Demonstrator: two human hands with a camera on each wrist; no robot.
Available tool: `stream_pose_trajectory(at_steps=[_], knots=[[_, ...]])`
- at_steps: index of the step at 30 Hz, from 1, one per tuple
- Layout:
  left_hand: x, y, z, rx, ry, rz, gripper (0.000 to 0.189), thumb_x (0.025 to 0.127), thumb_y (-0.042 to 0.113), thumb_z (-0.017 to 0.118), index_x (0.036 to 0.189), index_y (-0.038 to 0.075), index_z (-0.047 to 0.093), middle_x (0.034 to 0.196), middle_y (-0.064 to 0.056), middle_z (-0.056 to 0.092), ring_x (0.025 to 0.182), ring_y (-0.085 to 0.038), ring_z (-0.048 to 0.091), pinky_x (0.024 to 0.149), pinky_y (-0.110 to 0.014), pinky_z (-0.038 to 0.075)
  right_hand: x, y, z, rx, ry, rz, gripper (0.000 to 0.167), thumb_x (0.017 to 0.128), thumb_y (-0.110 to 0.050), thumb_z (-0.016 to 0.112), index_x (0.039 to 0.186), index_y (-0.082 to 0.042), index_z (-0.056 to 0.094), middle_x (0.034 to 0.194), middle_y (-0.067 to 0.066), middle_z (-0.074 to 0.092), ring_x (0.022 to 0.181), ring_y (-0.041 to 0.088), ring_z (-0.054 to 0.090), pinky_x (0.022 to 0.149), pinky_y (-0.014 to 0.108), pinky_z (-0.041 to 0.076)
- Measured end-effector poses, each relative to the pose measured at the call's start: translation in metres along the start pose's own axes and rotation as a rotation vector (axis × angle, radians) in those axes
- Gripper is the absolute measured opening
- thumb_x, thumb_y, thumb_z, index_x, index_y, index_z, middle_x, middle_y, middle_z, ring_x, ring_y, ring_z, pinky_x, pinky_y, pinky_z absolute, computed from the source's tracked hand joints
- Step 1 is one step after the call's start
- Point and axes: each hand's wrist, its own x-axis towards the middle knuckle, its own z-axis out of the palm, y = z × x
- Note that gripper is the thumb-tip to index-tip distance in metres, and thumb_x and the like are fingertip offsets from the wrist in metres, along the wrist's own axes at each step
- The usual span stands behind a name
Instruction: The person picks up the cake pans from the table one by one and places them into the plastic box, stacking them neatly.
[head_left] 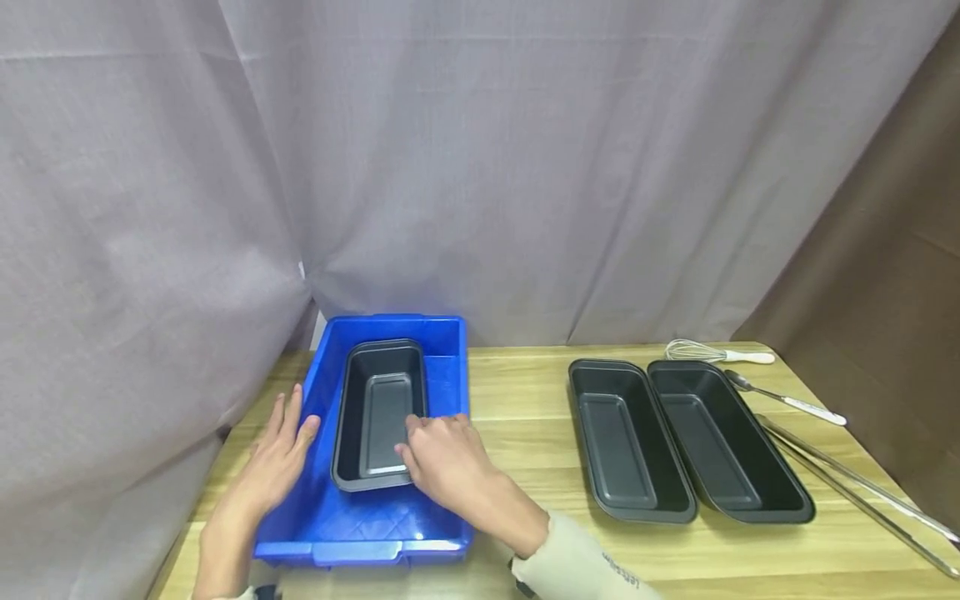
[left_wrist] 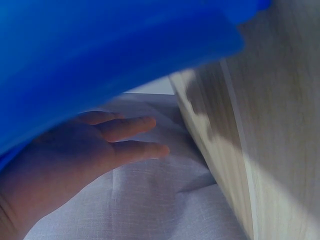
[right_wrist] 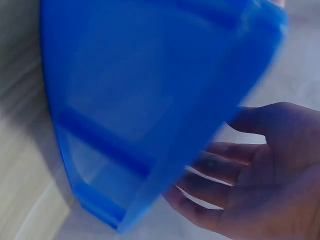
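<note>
A dark loaf pan [head_left: 388,417] sits inside a blue plastic bin [head_left: 375,552], its long side running front to back. My right hand [head_left: 453,467] reaches over the bin's right wall and pinches the pan's right rim, thumb toward the pan's inside. In the right wrist view the bin wall [right_wrist: 125,75] hides the fingertips of this hand [right_wrist: 270,175]. My left hand [head_left: 273,467] is at the bin's left rim with its fingers extended and spread. The left wrist view has the left hand [left_wrist: 80,150] below the bin's rim, straight fingers beside the outer wall.
Two more dark loaf pans [head_left: 618,450] stand side by side on the wooden table [head_left: 517,433] to the right. Beyond them lie a whisk [head_left: 701,352], a spoon [head_left: 783,398] and long metal tongs [head_left: 855,492]. Grey curtain [head_left: 480,167] hangs behind and at left.
</note>
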Motion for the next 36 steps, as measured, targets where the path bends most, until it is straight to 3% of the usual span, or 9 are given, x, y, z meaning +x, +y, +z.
stream_pose_trajectory(at_steps=[2,7,9,11,16,22,27,33,36], knots=[[-0.001,0.001,0.0,-0.003,0.0,-0.002,0.075,0.121,0.051,0.022,0.175,0.009,-0.009,0.178,-0.036,-0.011,0.16,-0.067,0.005,0.124,-0.086,0.002,-0.005,0.009,-0.008,0.1,0.029,-0.023,0.02,0.105,-0.024,0.076,0.107,-0.004,0.078,0.094,0.008,0.082,0.091,0.028,0.082,0.078,0.042,0.065],[0.0,0.001,0.001,-0.005,0.0,-0.005,0.076,0.121,0.052,0.021,0.176,0.01,-0.01,0.178,-0.035,-0.011,0.162,-0.064,0.004,0.125,-0.084,0.002,-0.032,0.041,-0.029,0.419,0.007,-0.006,0.03,0.11,-0.019,0.066,0.132,0.0,0.075,0.134,0.018,0.077,0.13,0.037,0.072,0.111,0.054,0.057],[0.001,0.002,0.001,-0.005,0.003,-0.003,0.076,0.121,0.051,0.022,0.176,0.009,-0.009,0.178,-0.036,-0.01,0.162,-0.063,0.004,0.126,-0.084,0.003,-0.051,0.06,-0.037,0.47,0.009,0.022,0.032,0.112,-0.02,0.064,0.137,-0.002,0.073,0.141,0.017,0.074,0.134,0.037,0.07,0.114,0.055,0.055],[0.001,0.003,0.001,-0.008,0.011,0.001,0.075,0.121,0.05,0.022,0.176,0.008,-0.007,0.178,-0.036,-0.009,0.162,-0.064,0.005,0.125,-0.085,0.003,-0.072,0.081,-0.042,0.484,0.034,0.07,0.033,0.113,-0.022,0.064,0.14,-0.005,0.072,0.142,0.016,0.074,0.124,0.033,0.075,0.106,0.051,0.061],[0.0,0.004,0.001,-0.013,0.018,0.004,0.076,0.121,0.05,0.024,0.176,0.006,-0.005,0.178,-0.037,-0.008,0.163,-0.063,0.006,0.125,-0.085,0.004,-0.13,0.138,-0.034,0.407,0.131,0.252,0.032,0.108,-0.011,0.07,0.139,-0.003,0.071,0.122,0.01,0.08,0.092,0.015,0.074,0.074,0.031,0.062],[-0.002,0.001,0.0,-0.022,0.017,0.014,0.076,0.121,0.049,0.025,0.175,0.005,-0.005,0.178,-0.038,-0.006,0.164,-0.061,0.005,0.124,-0.085,0.006,-0.185,0.189,-0.019,0.197,0.193,0.387,0.039,0.097,0.0,0.079,0.135,0.004,0.07,0.118,0.017,0.077,0.096,0.028,0.074,0.074,0.046,0.059],[-0.002,0.0,0.0,-0.025,0.017,0.016,0.076,0.121,0.048,0.025,0.175,0.005,-0.005,0.177,-0.038,-0.006,0.162,-0.064,0.005,0.126,-0.084,0.008,-0.206,0.209,-0.01,0.027,0.32,0.357,0.044,0.081,0.008,0.087,0.123,0.008,0.072,0.111,0.025,0.071,0.09,0.042,0.068,0.073,0.059,0.056],[-0.003,0.0,-0.001,-0.019,0.016,0.018,0.076,0.121,0.048,0.025,0.175,0.006,-0.006,0.177,-0.039,-0.006,0.161,-0.065,0.006,0.129,-0.078,0.015,-0.211,0.213,0.001,0.002,0.254,0.402,0.048,0.074,0.015,0.087,0.12,0.013,0.071,0.115,0.034,0.062,0.093,0.051,0.062,0.074,0.067,0.055],[-0.002,0.0,0.0,-0.016,0.01,0.01,0.076,0.121,0.05,0.025,0.175,0.007,-0.007,0.178,-0.038,-0.006,0.162,-0.065,0.006,0.129,-0.077,0.015,-0.212,0.214,0.007,-0.006,0.291,0.377,0.054,0.067,0.021,0.084,0.118,0.014,0.072,0.113,0.034,0.062,0.09,0.049,0.061,0.073,0.064,0.054]])
